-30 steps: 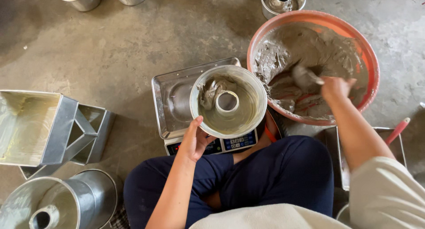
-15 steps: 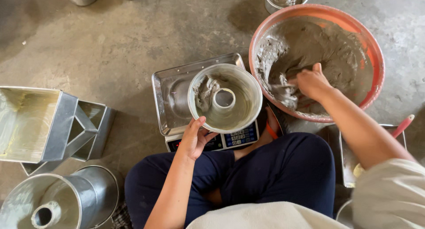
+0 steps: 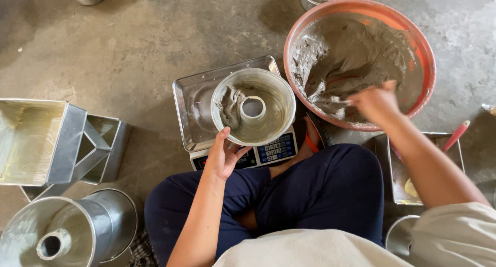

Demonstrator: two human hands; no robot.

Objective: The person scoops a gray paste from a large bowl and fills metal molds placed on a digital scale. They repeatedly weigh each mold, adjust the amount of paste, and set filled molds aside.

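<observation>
**Ring mould on the scale, batter being scooped**

The ring mould (image 3: 253, 108), partly filled with grey batter, is seated on the scale (image 3: 199, 104). Its near rim is gripped by the left hand (image 3: 223, 156). Right of the scale, the orange basin (image 3: 421, 55) is entered by the right hand (image 3: 376, 100); its grip cannot be told. Seemingly filling is underway; a loaded scoop must next be carried to the mould.

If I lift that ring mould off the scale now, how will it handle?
The ring mould is thin shiny metal, so probably stiff and light itself. The grey batter sits only on one side of the centre tube, so it may tip that way. The left hand grips the rim; smears there could make it slippery.
</observation>
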